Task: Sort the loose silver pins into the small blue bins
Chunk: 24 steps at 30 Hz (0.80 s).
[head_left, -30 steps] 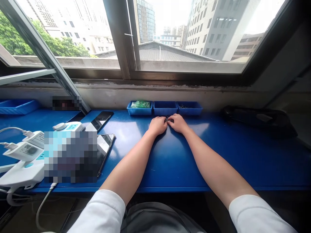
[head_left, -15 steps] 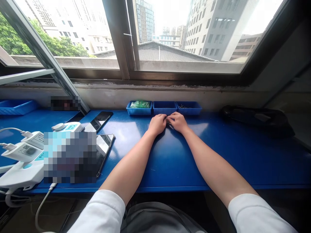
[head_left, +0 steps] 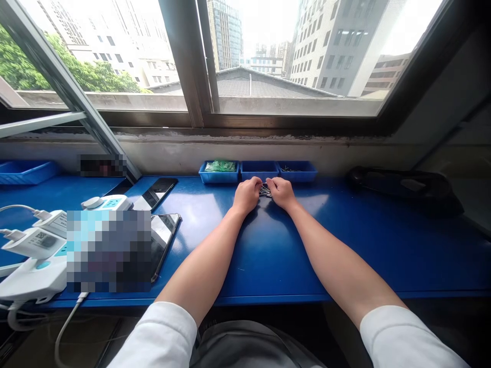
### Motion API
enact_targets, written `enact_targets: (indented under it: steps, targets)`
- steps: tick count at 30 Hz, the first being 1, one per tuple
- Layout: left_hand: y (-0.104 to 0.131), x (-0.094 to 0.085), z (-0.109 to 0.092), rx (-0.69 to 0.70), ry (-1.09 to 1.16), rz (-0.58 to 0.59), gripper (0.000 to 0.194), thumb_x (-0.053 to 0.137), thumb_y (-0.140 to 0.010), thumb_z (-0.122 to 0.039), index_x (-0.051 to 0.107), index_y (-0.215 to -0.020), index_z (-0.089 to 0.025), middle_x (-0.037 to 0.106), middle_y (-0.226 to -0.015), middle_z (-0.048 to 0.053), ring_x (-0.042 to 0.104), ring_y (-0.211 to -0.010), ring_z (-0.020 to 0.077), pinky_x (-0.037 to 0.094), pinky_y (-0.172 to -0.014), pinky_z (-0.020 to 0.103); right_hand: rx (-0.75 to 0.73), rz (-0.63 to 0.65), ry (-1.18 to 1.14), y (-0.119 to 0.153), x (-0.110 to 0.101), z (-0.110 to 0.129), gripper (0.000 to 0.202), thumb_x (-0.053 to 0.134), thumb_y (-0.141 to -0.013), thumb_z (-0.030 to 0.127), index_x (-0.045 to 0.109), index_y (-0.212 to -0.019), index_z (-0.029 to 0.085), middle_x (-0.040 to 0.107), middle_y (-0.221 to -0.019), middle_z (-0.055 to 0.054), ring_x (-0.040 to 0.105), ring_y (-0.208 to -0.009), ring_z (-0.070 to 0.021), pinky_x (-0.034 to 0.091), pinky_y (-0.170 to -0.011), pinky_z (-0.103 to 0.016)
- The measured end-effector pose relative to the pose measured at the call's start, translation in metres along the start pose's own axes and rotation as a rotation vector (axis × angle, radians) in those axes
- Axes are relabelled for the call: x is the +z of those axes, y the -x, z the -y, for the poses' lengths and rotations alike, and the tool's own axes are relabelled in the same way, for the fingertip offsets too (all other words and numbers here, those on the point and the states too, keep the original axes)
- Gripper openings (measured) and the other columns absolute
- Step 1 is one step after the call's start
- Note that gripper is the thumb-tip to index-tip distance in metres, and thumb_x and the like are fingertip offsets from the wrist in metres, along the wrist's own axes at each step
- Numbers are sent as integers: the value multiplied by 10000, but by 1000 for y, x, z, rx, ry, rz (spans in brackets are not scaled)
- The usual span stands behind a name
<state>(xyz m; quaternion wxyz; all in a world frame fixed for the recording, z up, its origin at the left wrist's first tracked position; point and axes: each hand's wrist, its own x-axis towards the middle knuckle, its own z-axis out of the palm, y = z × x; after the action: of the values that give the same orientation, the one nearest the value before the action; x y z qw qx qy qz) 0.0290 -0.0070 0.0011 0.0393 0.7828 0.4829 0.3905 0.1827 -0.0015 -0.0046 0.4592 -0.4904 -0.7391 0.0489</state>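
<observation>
On the blue tabletop lies a small pile of thin, silvery metal pieces, too small to name for certain. My left hand is at the left of this pile, its thumb and fingers closed in a pinch. Opposite it, my right hand is closed the same way at the pile's right. The fingertips of both hands come close together over the far side of the pile. Something thin seems to run between them, but it is too small to make out.
Behind my hands stand a blue bin with green packets, a middle blue bin and a right blue bin with small dark pieces. Phones, a white power strip and cables lie left. A black bag-like object rests right.
My fingertips have drawn slightly apart and lifted from the pile, so more of the metal pieces show between my hands. Both hands have closed into tighter pinches.
</observation>
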Motion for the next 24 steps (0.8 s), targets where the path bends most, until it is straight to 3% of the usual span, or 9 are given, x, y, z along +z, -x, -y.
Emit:
enact_targets:
  steps: [6,12,17,24]
  targets:
    - [0,-1,2,6,-21,11,227,413,-906,-229,640,-920,-219,682,-916,39,603,-876,174,437,-774,270,52,-24,-45,1,-3,6,342,487,-857,471,610,-675,209,623,-680,-29,532,-713,-172,417,-672,-283]
    - [0,-1,1,-20,-54,33,258,380,-919,-245,636,-921,-219,671,-914,44,593,-873,178,427,-766,275,88,7,-57,1,-3,7,396,449,-872,471,594,-606,216,613,-624,-28,529,-705,-178,425,-687,-301]
    - [0,-2,2,-60,-60,41,257,372,-915,-228,629,-915,-221,660,-900,42,586,-841,174,422,-721,272,81,-61,-202,2,-6,12,268,563,-799,450,661,-836,203,664,-767,-31,576,-728,-171,460,-672,-296]
    - [0,-2,3,-99,-47,73,266,358,-923,-251,623,-937,-237,659,-926,35,585,-847,169,422,-722,266,48,-29,-328,3,-10,12,205,636,-735,378,716,-833,216,684,-772,-29,588,-788,-187,467,-689,-311]
